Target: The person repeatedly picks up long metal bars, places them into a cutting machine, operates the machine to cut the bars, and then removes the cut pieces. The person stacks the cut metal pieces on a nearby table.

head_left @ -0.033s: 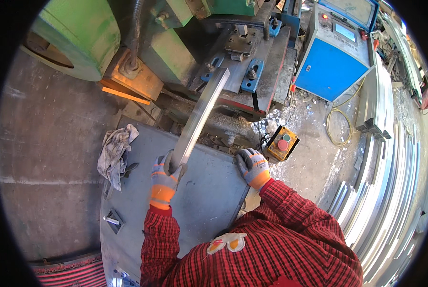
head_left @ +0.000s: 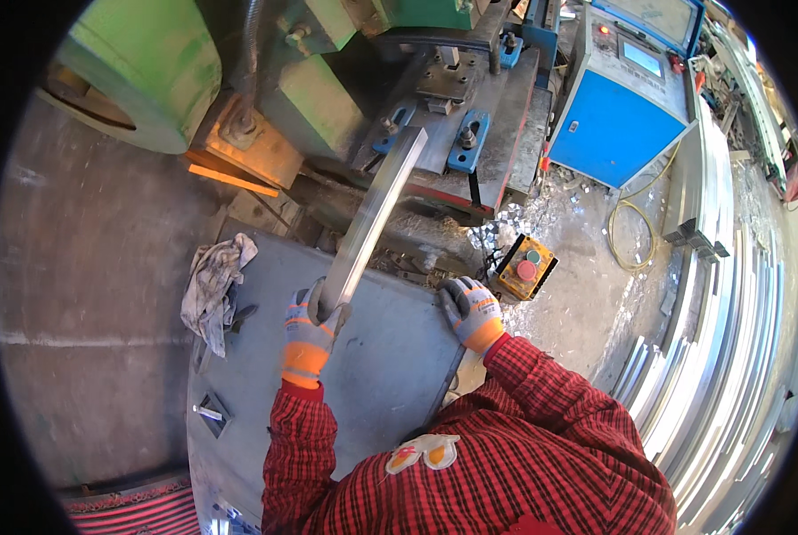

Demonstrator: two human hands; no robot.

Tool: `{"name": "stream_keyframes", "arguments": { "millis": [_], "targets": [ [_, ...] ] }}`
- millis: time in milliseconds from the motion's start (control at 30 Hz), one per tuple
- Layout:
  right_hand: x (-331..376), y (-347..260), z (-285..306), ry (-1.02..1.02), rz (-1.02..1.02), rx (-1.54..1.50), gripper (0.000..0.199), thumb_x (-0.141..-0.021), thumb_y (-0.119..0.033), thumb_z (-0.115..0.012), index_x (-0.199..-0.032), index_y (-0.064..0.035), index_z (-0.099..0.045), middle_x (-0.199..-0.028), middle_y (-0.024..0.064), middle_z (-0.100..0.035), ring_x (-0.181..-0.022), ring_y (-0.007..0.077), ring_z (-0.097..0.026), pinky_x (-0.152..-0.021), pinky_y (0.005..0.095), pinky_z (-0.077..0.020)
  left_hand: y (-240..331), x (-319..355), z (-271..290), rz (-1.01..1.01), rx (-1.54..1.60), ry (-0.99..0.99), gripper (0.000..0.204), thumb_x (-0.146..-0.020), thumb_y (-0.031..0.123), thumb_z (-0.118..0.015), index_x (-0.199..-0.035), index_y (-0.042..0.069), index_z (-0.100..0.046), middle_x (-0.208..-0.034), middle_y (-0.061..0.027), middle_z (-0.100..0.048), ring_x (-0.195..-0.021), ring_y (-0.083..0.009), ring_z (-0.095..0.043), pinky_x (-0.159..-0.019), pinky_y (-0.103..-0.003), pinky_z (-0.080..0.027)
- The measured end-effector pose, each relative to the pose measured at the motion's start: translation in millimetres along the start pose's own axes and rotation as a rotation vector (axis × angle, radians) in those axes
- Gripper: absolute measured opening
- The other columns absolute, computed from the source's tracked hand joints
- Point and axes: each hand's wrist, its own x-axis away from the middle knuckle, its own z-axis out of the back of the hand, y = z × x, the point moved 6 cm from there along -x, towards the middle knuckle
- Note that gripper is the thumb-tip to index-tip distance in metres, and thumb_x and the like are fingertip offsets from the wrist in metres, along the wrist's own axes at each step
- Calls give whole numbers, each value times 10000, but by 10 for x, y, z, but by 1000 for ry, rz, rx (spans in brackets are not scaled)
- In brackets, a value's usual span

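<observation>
Nearest is the person's red-and-black checked fabric clothing point(head_left: 523, 446), its sleeves running out to both grips. The left grip point(head_left: 308, 332), in a grey glove with orange bands, is wrapped around the near end of a long, straight, silvery metal bar point(head_left: 374, 218). The right grip point(head_left: 472, 314), gloved alike, has its fingers bent at the far right corner of a flat blue-grey surface point(head_left: 381, 357); whether it holds anything I cannot tell. The surface spreads below and between the grips. To the left of the left grip and nearer the body lies a small silvery metal piece point(head_left: 208, 411); also to its left, slightly farther out, lies a crumpled, stained pale cloth point(head_left: 207, 290). Just beyond the right grip, to its right, is a yellow box point(head_left: 515, 278) with red and green round buttons. Ahead of the left grip, the bar slants away rightward, its far end appearing between two blue slotted metal clamps point(head_left: 469, 143) on a green machine point(head_left: 154, 62); contact there is unclear. Well beyond the right grip, rightward, are a coiled yellow cable point(head_left: 629, 236) and a blue-and-grey cabinet point(head_left: 611, 125) with a lit screen.
</observation>
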Motion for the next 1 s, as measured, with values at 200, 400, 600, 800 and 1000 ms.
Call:
{"name": "stream_keyframes", "arguments": {
  "millis": [200, 400, 600, 800, 1000],
  "targets": [
    [4, -38, 53, 13, -18, -33, 199, -936, -245, -590, -1056, -97, -648, -1034, 151, -646, -999, 378, -607, -847, 473, -500, 245, -272, -223, 26, -76, -22, 603, -818, 365, -793, -1330, 99, -617, -1234, -212, -632, -1142, -410, -564, -982, -470, -465],
    [12, -13, 32, 16, -27, -27, 192, -932, -241, -597, -1057, -106, -649, -1022, 148, -648, -982, 378, -614, -845, 470, -504, 302, -548, -511, 36, 19, 12, 656, -818, 387, -794, -1389, 150, -575, -1329, -255, -549, -1253, -423, -503, -1043, -467, -448],
    [-15, -50, 67, -5, -35, -19, 193, -929, -238, -604, -1064, -107, -649, -1004, 147, -649, -972, 374, -617, -842, 470, -503, 301, -536, -552, -13, 16, 15, 662, -807, 339, -815, -1388, 135, -572, -1370, -265, -505, -1239, -432, -509, -1041, -477, -449],
    [-11, -39, 44, 18, -16, -25, 196, -927, -225, -606, -1080, -112, -653, -997, 143, -652, -972, 370, -618, -842, 467, -502, 362, -507, -568, -21, -12, 68, 660, -806, 319, -814, -1378, 102, -566, -1366, -267, -503, -1219, -438, -520, -1031, -476, -453],
    [-16, -16, 33, 4, -30, -19, 203, -924, -218, -607, -1083, -101, -654, -1001, 146, -654, -964, 369, -621, -834, 464, -505, 431, -424, -788, -9, -14, 87, 676, -805, 310, -817, -1384, 87, -547, -1378, -282, -483, -1244, -447, -489, -1032, -485, -444]
  ]
}}
